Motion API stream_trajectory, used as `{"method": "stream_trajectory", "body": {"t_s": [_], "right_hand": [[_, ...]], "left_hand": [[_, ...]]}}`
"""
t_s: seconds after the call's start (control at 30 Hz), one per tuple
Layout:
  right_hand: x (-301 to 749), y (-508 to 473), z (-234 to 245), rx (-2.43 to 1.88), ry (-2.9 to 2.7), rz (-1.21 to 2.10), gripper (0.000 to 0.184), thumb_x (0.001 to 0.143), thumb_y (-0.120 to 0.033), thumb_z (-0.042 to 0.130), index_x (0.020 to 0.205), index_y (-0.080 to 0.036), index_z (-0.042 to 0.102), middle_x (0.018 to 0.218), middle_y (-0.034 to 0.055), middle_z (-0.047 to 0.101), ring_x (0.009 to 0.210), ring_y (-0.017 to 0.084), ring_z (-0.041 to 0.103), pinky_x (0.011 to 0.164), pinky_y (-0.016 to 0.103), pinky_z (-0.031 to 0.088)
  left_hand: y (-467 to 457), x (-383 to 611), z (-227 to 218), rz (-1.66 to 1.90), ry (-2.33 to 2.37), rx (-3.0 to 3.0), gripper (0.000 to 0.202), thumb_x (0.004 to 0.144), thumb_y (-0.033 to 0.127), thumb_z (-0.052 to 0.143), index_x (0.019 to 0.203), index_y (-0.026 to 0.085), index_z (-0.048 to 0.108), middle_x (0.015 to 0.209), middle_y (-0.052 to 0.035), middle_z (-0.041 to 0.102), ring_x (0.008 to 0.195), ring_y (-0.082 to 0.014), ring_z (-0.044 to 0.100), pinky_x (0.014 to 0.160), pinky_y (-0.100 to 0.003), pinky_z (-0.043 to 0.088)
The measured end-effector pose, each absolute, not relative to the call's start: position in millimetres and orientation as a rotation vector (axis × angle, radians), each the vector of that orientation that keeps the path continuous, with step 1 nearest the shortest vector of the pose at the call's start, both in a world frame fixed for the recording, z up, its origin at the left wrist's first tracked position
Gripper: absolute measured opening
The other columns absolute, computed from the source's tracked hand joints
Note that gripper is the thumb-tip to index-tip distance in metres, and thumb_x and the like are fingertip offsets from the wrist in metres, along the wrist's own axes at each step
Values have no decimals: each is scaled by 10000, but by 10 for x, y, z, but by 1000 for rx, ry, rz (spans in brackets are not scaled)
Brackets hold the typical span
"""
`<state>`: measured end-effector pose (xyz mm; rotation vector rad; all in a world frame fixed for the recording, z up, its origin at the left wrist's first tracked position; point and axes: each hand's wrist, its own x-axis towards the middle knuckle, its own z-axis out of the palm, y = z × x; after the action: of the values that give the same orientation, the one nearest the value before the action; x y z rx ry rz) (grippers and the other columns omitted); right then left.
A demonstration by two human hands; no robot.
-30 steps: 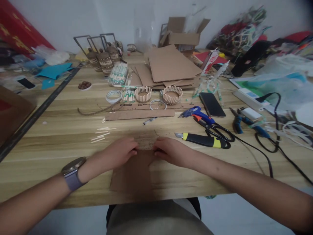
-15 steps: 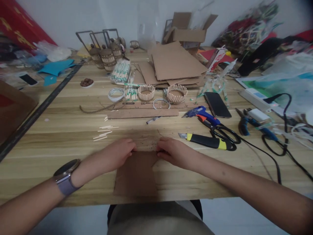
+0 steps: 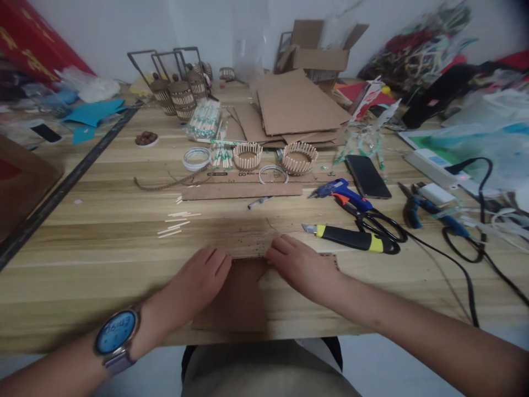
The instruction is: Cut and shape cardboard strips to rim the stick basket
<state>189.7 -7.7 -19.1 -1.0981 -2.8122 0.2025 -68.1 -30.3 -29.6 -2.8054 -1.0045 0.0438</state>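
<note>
A brown piece of cardboard [image 3: 233, 303] lies flat at the table's front edge. At its upper left corner my left hand [image 3: 204, 275] is closed, fingers curled over the far edge. My right hand [image 3: 297, 262] pinches the same edge at the upper right, with a thin torn sliver near its fingers. Behind the right wrist, a narrow cardboard strip [image 3: 330, 258] with a corrugated edge pokes out. My fingertips and what lies beneath them are partly hidden.
A utility knife [image 3: 351, 237], scissors [image 3: 382, 225] and a blue glue gun [image 3: 341, 190] lie to the right. Beyond my hands are a long cardboard strip [image 3: 243, 192], a pen [image 3: 260, 202], loose sticks [image 3: 176, 225] and two stick-walled rings [image 3: 300, 159].
My left wrist has turned, bringing the watch face into view and lit. Both hands have shifted slightly along the cardboard edge. A corrugated strip now shows behind my right wrist.
</note>
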Motion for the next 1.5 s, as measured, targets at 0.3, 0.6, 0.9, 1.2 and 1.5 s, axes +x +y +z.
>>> {"method": "stream_trajectory", "body": {"t_s": [0.3,0.6,0.9,1.2,1.5], "right_hand": [[1832,-354,-287,-878,-2881,-354,121,884,-94,553,865,-170,646,817,84,629,727,231,518,630,355,413],[2058,-530,-351,-908,-2860,-480,456,837,-44,470,1272,-22,605,1070,165,711,993,288,616,840,405,547],[2643,-583,-283,-944,-2905,-573,473,874,4,397,1322,1,547,1280,181,665,1156,297,600,927,416,537],[3033,-551,-252,-1075,-2812,-636,331,1030,-154,391,1251,-55,616,1103,140,728,1002,249,631,885,390,468],[3282,-392,-100,-1327,-2597,-454,310,1035,-296,436,1120,-135,687,1058,123,714,897,243,630,772,371,465]], "left_hand": [[-521,-624,-315,121,-866,-2648,354,849,5,455,1124,76,667,998,-152,695,882,-269,626,785,-404,533],[-708,-653,-445,210,-963,-2612,473,818,-13,450,1245,37,649,1257,-197,662,1029,-292,650,913,-425,539],[-692,-701,-432,73,-983,-2558,536,787,-81,362,1224,47,646,1115,-161,722,926,-259,667,851,-396,553],[-692,-870,-517,-5,-986,-2611,543,867,-31,354,1376,55,524,1230,-175,665,1074,-273,612,925,-411,497],[-554,-828,-383,-67,-1086,-2598,481,878,-30,344,1207,105,668,1089,-142,713,1000,-280,638,914,-451,514]]}}
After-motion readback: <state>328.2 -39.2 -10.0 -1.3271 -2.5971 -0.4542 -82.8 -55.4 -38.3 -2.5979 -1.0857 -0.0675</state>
